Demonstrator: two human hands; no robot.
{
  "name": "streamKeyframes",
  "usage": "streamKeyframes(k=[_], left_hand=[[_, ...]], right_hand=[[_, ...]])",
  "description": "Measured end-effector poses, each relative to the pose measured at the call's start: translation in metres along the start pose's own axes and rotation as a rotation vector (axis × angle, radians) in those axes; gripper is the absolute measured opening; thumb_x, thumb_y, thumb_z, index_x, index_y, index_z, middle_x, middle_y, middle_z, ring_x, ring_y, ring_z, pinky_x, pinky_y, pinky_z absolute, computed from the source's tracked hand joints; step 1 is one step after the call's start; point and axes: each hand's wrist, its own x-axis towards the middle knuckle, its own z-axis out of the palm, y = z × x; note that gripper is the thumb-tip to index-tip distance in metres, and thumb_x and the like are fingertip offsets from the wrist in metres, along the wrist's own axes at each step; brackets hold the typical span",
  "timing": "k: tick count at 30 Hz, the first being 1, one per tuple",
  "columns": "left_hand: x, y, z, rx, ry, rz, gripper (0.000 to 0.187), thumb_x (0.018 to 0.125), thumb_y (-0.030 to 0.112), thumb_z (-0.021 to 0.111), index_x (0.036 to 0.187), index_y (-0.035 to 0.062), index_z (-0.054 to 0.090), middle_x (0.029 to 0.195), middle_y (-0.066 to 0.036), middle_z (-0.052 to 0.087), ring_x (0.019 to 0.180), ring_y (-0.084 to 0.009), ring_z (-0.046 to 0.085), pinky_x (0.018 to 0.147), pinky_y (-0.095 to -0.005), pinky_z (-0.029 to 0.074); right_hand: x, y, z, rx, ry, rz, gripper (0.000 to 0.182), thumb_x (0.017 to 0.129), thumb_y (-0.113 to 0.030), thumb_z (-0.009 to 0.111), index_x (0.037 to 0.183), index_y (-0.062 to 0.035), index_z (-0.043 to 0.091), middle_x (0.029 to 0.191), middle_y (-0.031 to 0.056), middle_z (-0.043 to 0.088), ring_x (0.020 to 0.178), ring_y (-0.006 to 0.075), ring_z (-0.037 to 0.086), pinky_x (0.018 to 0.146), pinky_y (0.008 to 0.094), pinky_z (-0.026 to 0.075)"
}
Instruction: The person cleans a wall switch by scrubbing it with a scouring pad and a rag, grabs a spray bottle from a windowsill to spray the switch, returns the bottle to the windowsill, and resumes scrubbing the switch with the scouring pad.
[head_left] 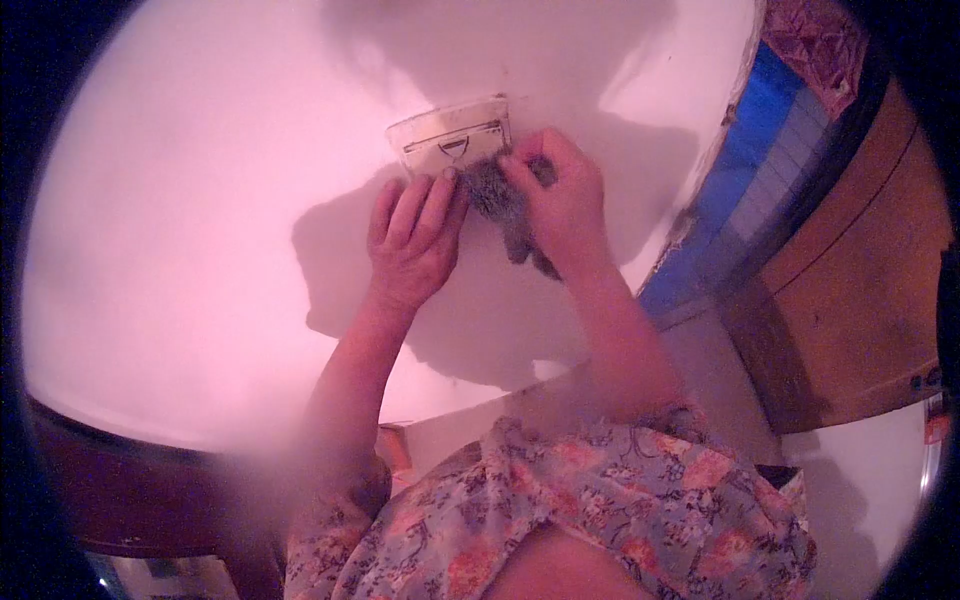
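Against the large white surface lies a small cream card-like piece (455, 133) with dark lines and a small curved mark. My left hand (418, 225) rests at its lower edge, fingers close together, the index fingertip at a dark grey fuzzy material (490, 190). On the other side, my right hand (562, 195) pinches the same grey material between thumb and fingers, near the card's lower right corner. Loose ends of the material hang below my right hand. What it is made of cannot be made out.
The white surface (180, 230) has a rough edge at the right. Beyond it are a blue strip (700, 200), a brown wooden surface (860, 270) and a reddish patterned cloth (820, 45). A dark red surface (110, 490) lies at lower left.
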Motion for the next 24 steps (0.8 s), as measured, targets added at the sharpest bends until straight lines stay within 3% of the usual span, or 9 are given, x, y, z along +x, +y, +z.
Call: streamKeyframes(k=[1,14,20,22,24], left_hand=[[0.001,0.000,-0.001,0.004,-0.008,0.002,0.030,0.072,0.011,0.058,0.102,0.0124,0.062,0.119,0.000,0.048,0.109,-0.0172,0.044,0.096,-0.0372,0.034],[0.003,0.002,0.010,0.021,-0.016,0.010,0.037,0.072,0.009,0.054,0.108,0.0143,0.060,0.119,0.000,0.047,0.108,-0.0175,0.044,0.095,-0.0377,0.035],[0.006,0.004,0.014,-0.007,-0.014,0.006,0.039,0.071,0.008,0.055,0.109,0.0147,0.060,0.119,0.000,0.048,0.107,-0.0189,0.044,0.094,-0.0381,0.036],[0.009,0.004,0.015,-0.002,0.013,0.018,0.038,0.071,0.008,0.055,0.108,0.0142,0.061,0.118,-0.001,0.048,0.106,-0.0195,0.044,0.093,-0.0386,0.037],[0.012,0.001,0.014,-0.011,0.011,0.017,0.037,0.071,0.008,0.055,0.107,0.0140,0.061,0.118,-0.001,0.048,0.106,-0.0197,0.044,0.092,-0.0390,0.038]], right_hand=[[-0.004,0.002,-0.001,-0.001,-0.054,0.093,0.015,0.074,-0.014,0.064,0.076,-0.0038,0.052,0.071,0.0138,0.058,0.066,0.0305,0.058,0.060,0.0373,0.045],[-0.004,0.017,-0.006,0.081,-0.001,0.121,0.013,0.074,-0.011,0.063,0.076,-0.0024,0.053,0.070,0.0137,0.058,0.065,0.0273,0.058,0.060,0.0341,0.045],[0.004,0.019,-0.010,0.007,-0.010,0.023,0.011,0.074,-0.012,0.060,0.077,-0.0039,0.052,0.072,0.0145,0.056,0.069,0.0330,0.057,0.060,0.0376,0.045],[0.011,0.017,-0.013,-0.096,-0.016,-0.110,0.010,0.074,-0.008,0.061,0.077,-0.0023,0.053,0.070,0.0092,0.055,0.064,0.0209,0.055,0.062,0.0307,0.044],[0.018,0.010,-0.016,-0.133,-0.017,-0.154,0.010,0.073,-0.007,0.061,0.077,-0.0024,0.053,0.071,0.0104,0.055,0.065,0.0239,0.056,0.062,0.0320,0.044]])
